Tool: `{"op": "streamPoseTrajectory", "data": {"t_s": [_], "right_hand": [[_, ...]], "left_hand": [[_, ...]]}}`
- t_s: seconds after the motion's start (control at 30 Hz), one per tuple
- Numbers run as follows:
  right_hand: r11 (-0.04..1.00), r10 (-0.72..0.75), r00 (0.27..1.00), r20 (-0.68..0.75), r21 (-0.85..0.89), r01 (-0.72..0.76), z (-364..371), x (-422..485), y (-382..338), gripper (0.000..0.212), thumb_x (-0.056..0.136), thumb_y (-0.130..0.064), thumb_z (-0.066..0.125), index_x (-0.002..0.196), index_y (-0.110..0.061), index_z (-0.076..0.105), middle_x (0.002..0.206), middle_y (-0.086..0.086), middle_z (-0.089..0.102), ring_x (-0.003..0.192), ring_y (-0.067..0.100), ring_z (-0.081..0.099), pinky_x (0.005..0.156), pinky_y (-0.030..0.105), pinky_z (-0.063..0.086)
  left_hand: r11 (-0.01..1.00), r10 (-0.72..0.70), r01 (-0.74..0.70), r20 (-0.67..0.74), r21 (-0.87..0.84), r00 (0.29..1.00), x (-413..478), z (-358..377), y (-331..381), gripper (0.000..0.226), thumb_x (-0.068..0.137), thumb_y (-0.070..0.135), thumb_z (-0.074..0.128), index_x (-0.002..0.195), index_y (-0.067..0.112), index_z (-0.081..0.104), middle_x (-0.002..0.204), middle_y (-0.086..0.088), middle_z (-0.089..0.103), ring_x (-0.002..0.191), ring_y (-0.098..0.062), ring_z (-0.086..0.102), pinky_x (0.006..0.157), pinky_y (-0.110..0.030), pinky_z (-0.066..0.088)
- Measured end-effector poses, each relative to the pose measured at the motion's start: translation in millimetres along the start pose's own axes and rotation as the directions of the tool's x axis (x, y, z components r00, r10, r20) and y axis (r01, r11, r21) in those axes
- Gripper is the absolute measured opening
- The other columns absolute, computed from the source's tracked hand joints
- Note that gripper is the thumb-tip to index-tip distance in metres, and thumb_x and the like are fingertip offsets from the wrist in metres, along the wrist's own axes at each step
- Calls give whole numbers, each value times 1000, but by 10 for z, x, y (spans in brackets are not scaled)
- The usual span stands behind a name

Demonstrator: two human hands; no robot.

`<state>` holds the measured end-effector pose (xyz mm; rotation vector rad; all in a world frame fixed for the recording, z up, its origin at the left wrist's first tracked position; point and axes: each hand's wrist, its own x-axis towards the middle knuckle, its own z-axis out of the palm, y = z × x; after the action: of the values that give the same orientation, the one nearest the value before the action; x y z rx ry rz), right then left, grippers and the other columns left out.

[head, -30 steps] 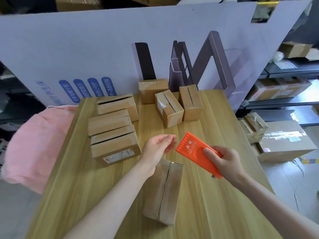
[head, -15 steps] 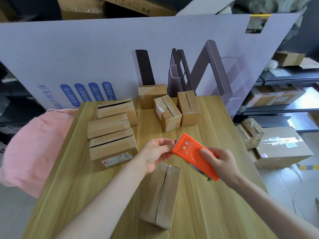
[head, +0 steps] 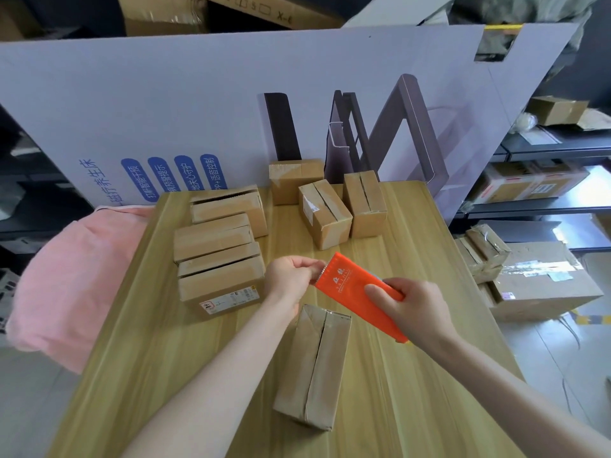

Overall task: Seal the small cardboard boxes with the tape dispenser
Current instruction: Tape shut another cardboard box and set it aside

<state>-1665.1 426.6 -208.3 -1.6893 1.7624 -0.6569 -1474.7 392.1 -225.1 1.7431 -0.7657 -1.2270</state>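
My right hand (head: 408,307) grips the orange tape dispenser (head: 347,285) above the wooden table (head: 413,375), its toothed edge pointing up and left. My left hand (head: 291,277) pinches at that toothed edge, where the tape end sits. Just below both hands lies a small cardboard box (head: 315,365) with its two top flaps meeting along an open seam. Three stacked-looking boxes (head: 216,249) lie to the left of my hands. Three more small boxes (head: 330,203) stand at the far end of the table.
A large white printed cardboard sheet (head: 198,110) stands upright behind the table. A pink cloth (head: 72,279) hangs off the left edge. On the floor to the right sit taped cartons (head: 542,282) and dark shelving (head: 545,193).
My left hand has closed in on the dispenser's toothed edge and now pinches there. The dispenser has shifted slightly left and nearer, over the box.
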Motion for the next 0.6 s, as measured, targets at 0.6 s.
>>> {"op": "streamPoseTrajectory", "data": {"t_s": [0.6], "right_hand": [[860,221,970,105,-490,-143,-413,105,625,36,82,-58,59,66,-27,64,61,-7,63,49,15,64,40,20,39]], "left_hand": [[979,-28,64,-181,196,983,294,-280,-635,16,77,29,79,64,25,71,62,5,70,72,-16,69,77,-35,57]]}}
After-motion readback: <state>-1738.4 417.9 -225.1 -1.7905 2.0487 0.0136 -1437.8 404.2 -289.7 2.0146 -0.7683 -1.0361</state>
